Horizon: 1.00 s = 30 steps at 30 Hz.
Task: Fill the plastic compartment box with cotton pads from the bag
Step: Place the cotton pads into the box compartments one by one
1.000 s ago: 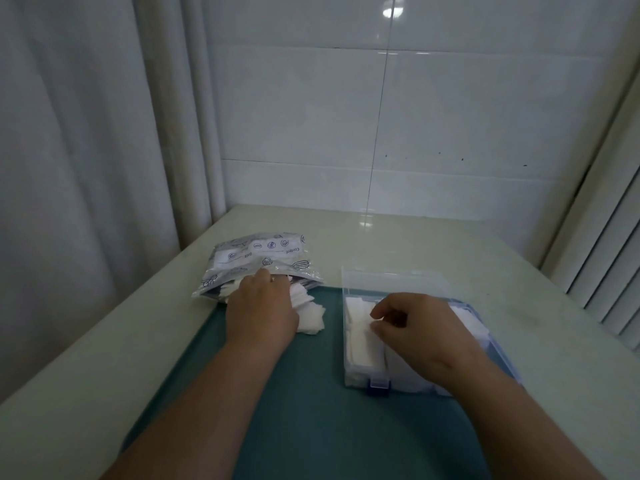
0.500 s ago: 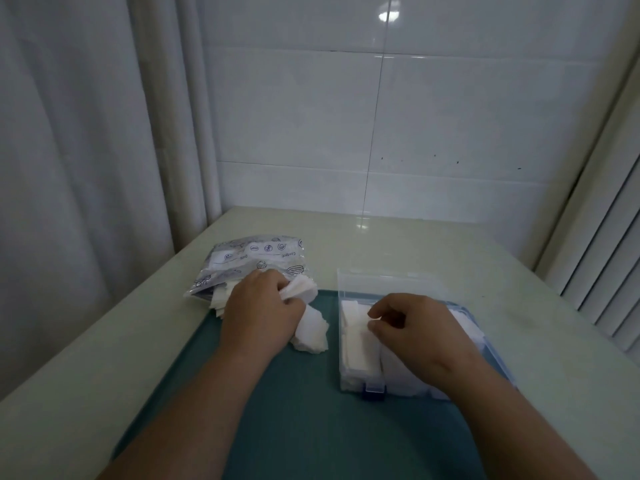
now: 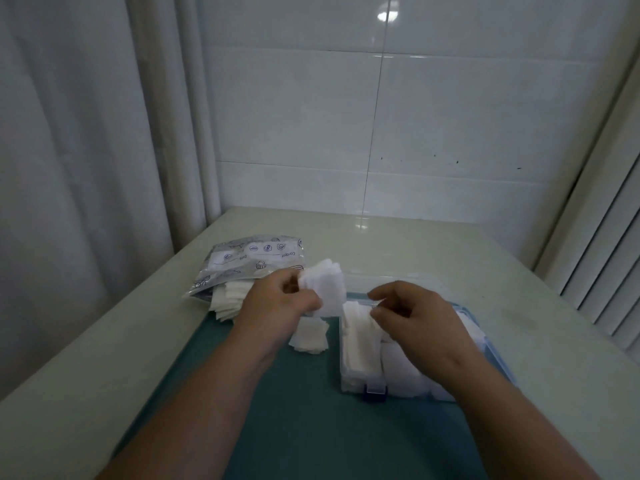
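My left hand (image 3: 273, 310) pinches a small stack of white square cotton pads (image 3: 325, 289), lifted above the mat between the bag and the box. The printed plastic bag (image 3: 249, 261) lies at the back left with more pads spilling from its mouth (image 3: 228, 299). A few loose pads (image 3: 309, 336) lie on the mat below my left hand. The clear plastic compartment box (image 3: 360, 382) with a blue latch stands on the right, its left compartment holding white pads (image 3: 358, 337). My right hand (image 3: 412, 317) hovers over the box, fingers curled, fingertips touching the pads in it.
A teal mat (image 3: 311, 427) covers the near part of the pale tabletop (image 3: 415, 244). A curtain hangs at the left, a tiled wall at the back, and slatted blinds at the right. The box's open lid (image 3: 388, 277) is hard to make out behind the hands.
My left hand has pulled a stack of pads out of the bag, raised it and carried it right towards the box. A few pads stayed on the mat. My right hand stayed over the box.
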Tool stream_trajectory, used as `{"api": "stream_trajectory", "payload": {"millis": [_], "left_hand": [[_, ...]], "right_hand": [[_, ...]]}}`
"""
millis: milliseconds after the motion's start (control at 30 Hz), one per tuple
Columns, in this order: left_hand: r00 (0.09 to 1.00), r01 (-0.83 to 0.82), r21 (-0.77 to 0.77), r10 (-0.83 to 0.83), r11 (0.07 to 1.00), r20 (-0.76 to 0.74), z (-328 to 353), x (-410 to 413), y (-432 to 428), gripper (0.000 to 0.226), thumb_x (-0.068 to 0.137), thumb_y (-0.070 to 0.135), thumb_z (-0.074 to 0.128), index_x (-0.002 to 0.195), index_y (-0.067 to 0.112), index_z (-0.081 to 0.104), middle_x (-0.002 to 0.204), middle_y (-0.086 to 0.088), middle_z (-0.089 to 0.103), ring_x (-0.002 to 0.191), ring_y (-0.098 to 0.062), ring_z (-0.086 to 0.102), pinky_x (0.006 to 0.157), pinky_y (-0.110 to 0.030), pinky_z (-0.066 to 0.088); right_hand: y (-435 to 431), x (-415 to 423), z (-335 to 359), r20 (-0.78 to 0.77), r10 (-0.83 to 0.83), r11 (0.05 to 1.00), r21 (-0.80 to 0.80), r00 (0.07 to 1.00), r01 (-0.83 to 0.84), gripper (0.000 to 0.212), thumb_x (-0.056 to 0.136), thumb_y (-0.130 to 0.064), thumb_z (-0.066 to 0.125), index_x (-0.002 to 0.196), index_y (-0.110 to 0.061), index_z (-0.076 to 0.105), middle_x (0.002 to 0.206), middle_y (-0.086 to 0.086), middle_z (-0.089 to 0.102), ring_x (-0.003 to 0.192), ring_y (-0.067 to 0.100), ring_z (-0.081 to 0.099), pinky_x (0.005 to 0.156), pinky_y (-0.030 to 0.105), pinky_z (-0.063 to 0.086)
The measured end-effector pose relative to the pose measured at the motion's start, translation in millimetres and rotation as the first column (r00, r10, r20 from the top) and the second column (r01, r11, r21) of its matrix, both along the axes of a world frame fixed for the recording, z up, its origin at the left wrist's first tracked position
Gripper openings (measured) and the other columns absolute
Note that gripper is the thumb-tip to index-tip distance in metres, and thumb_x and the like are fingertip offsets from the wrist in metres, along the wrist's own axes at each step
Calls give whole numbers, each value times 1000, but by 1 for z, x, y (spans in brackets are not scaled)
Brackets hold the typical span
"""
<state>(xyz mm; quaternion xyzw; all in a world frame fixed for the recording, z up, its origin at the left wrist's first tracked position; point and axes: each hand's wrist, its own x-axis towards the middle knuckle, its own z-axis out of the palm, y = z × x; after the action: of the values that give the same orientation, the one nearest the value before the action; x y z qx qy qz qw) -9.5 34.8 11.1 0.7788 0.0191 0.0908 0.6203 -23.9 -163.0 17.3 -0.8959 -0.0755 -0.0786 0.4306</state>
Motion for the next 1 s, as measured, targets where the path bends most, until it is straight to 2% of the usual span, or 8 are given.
{"api": "stream_trajectory", "payload": {"millis": [100, 167, 400, 533, 600, 667, 767, 1000], "left_hand": [[987, 114, -109, -125, 987, -99, -3, -1, -5, 35, 58, 16, 75, 92, 9, 68, 81, -6, 68, 71, -19, 58, 61, -32, 45], [967, 172, -223, -207, 959, -145, -6, 0, -7, 32, 68, 3, 78, 98, 4, 67, 93, -14, 70, 81, -25, 64, 70, -35, 52], [899, 310, -371, -397, 875, -185, -11, -2, -9, 39, 79, -16, 65, 113, 3, 64, 109, -18, 71, 98, -31, 70, 78, -35, 59], [924, 314, -234, -353, 920, -149, -11, -1, -11, 46, 66, -2, 75, 109, 11, 66, 105, -15, 72, 98, -33, 69, 86, -44, 56], [949, 294, -142, -307, 945, -74, -9, -1, -13, 48, 63, 4, 71, 108, 21, 65, 102, -7, 73, 94, -26, 69, 79, -39, 54], [966, 258, -193, -260, 947, 16, -6, 0, -13, 52, 64, 5, 64, 110, 30, 65, 103, -3, 71, 95, -20, 66, 78, -34, 53], [977, 212, -283, -197, 935, 82, -5, 2, -14, 45, 62, 16, 59, 102, 35, 69, 103, 0, 71, 103, -23, 65, 87, -43, 51], [995, 63, -246, -41, 967, 95, -8, 1, -22, 28, 81, 43, 53, 88, 24, 71, 91, 0, 73, 90, -16, 67, 85, -40, 51]], "right_hand": [[4, -1, 1, -36, 64, 988, 139, 997, -59, 25, 92, -26, 59, 111, -41, 53, 107, -13, 66, 92, 6, 65, 84, 34, 58], [6, -3, 2, -53, 107, 975, 201, 993, -94, 30, 91, -28, 61, 115, -42, 48, 108, -15, 64, 91, 8, 66, 81, 32, 58], [6, -4, 4, -20, 98, 984, 152, 995, -94, 28, 84, -22, 71, 103, -36, 56, 95, -10, 70, 80, 6, 69, 75, 30, 60], [5, -4, 2, 4, 85, 990, 113, 996, -85, 25, 84, -22, 72, 98, -35, 55, 91, -8, 72, 78, 7, 69, 73, 29, 60], [3, -2, 2, 12, 67, 992, 108, 998, -68, 25, 84, -21, 71, 96, -35, 54, 90, -7, 72, 78, 8, 70, 73, 29, 61], [1, -1, 2, 19, 55, 996, 71, 998, -57, 26, 85, -22, 70, 96, -37, 53, 90, -10, 71, 78, 7, 69, 73, 28, 60], [-1, -1, 3, 24, 53, 997, 48, 998, -54, 27, 85, -22, 70, 98, -37, 52, 90, -13, 69, 79, 7, 68, 74, 25, 59], [-2, -2, 6, 6, 64, 997, 31, 998, -64, 34, 83, -19, 72, 101, -38, 51, 92, -13, 67, 81, 9, 67, 74, 23, 58]]}}
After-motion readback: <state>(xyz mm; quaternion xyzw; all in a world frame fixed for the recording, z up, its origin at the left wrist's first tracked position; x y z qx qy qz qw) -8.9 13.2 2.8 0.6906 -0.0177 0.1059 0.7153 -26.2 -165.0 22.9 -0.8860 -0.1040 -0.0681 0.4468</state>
